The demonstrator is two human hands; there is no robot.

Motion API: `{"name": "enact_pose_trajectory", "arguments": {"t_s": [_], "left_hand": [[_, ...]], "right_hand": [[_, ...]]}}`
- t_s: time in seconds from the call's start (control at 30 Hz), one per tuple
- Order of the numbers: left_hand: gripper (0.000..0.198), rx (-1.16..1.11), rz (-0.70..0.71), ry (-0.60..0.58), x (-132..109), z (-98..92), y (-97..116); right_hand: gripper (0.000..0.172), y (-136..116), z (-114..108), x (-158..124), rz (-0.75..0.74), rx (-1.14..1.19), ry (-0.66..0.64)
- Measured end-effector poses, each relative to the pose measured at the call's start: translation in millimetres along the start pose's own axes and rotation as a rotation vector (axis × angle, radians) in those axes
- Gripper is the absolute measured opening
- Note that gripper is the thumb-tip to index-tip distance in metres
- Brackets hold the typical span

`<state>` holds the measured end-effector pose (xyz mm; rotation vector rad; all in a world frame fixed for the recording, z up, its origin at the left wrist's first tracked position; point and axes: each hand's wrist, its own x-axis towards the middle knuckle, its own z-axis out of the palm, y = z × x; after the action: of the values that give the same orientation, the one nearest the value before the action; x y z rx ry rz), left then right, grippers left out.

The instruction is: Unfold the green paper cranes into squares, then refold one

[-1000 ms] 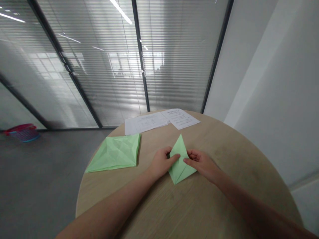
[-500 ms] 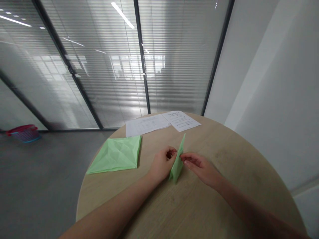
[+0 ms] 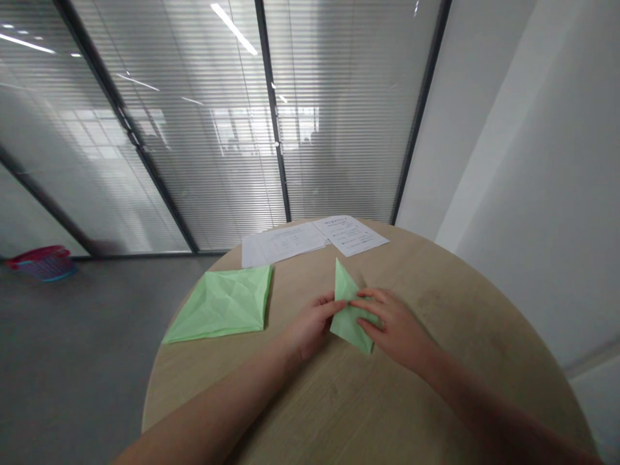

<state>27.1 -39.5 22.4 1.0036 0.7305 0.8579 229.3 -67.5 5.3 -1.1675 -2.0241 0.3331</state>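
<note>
A folded piece of green paper, roughly triangular with a point at the top, is between my hands just over the table. My left hand pinches its left edge, thumb on the near face and fingers behind. My right hand lies against the paper's right side with its fingers spread, the fingertips touching the near face. On the left part of the table rests a larger sheet of creased green paper, layered along its edges; neither hand touches it.
The round wooden table stands before a glass partition with blinds. Printed white sheets lie at its far edge. On the floor at the left is a red and blue basket. A white wall rises at the right.
The folded green paper has turned from nearly edge-on to showing its broad face. My left thumb now lies across it, and my right fingers have spread over its right side.
</note>
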Motion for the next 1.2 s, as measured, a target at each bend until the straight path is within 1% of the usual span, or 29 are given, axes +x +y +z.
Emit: {"name": "enact_pose_trajectory", "arguments": {"t_s": [0.07, 0.13, 0.23, 0.3, 0.37, 0.43, 0.5, 0.63, 0.7, 0.77, 0.87, 0.93, 1.0, 1.07, 1.13, 1.2], "left_hand": [[0.040, 0.002, -0.004, 0.022, -0.5, 0.9, -1.7], [0.037, -0.013, 0.004, 0.067, 0.3, -0.2, -3.9], [0.036, -0.037, 0.026, 0.123, 2.9, -3.6, -5.6], [0.036, -0.044, 0.041, 0.143, 4.0, -5.2, -4.9], [0.036, -0.043, 0.052, 0.145, 3.6, -5.0, -3.4], [0.036, -0.035, 0.054, 0.122, 1.9, -3.4, -2.0], [0.037, -0.019, 0.046, 0.097, -0.3, -1.4, -1.5], [0.037, 0.043, 0.024, 0.087, -2.4, 0.1, -2.8], [0.038, 0.078, 0.019, 0.105, -1.8, -0.9, -3.8], [0.038, 0.107, 0.021, 0.148, -0.4, -2.4, -4.8], [0.038, 0.138, 0.023, 0.213, 1.4, -4.0, -5.4], [0.038, 0.147, 0.024, 0.221, 1.4, -3.8, -4.8], [0.039, 0.143, 0.029, 0.201, 0.4, -2.7, -3.7], [0.039, 0.135, 0.040, 0.178, -1.0, -1.1, -2.6], [0.039, 0.130, 0.049, 0.167, -2.2, 0.2, -1.9], [0.040, 0.134, 0.051, 0.175, -2.6, 0.4, -1.9]], "right_hand": [[0.032, 1.1, 1.2, -0.1, 0.001, -0.017, 0.039], [0.037, 2.5, 1.7, 0.7, 0.037, 0.011, 0.099], [0.052, 7.2, 2.6, 3.1, 0.197, 0.127, 0.189], [0.056, 11.8, 4.2, 5.0, 0.325, 0.242, 0.209], [0.050, 15.5, 6.0, 6.6, 0.424, 0.346, 0.173], [0.037, 16.8, 6.8, 7.5, 0.478, 0.394, 0.103], [0.032, 15.7, 6.7, 7.7, 0.483, 0.401, 0.055], [0.033, 12.4, 6.8, 6.3, 0.450, 0.405, 0.053], [0.033, 11.0, 7.8, 5.3, 0.454, 0.423, 0.052], [0.035, 8.5, 8.3, 4.5, 0.435, 0.474, 0.045], [0.040, 1.7, 5.8, 3.4, 0.325, 0.568, 0.033], [0.044, -2.2, 2.9, 2.3, 0.243, 0.577, 0.036], [0.049, -3.1, 1.2, 0.5, 0.207, 0.563, 0.036], [0.052, -0.7, 2.2, -1.6, 0.228, 0.605, 0.037], [0.056, 3.2, 5.1, -3.0, 0.281, 0.711, 0.048], [0.054, 6.0, 7.8, -3.0, 0.320, 0.795, 0.058]]}}
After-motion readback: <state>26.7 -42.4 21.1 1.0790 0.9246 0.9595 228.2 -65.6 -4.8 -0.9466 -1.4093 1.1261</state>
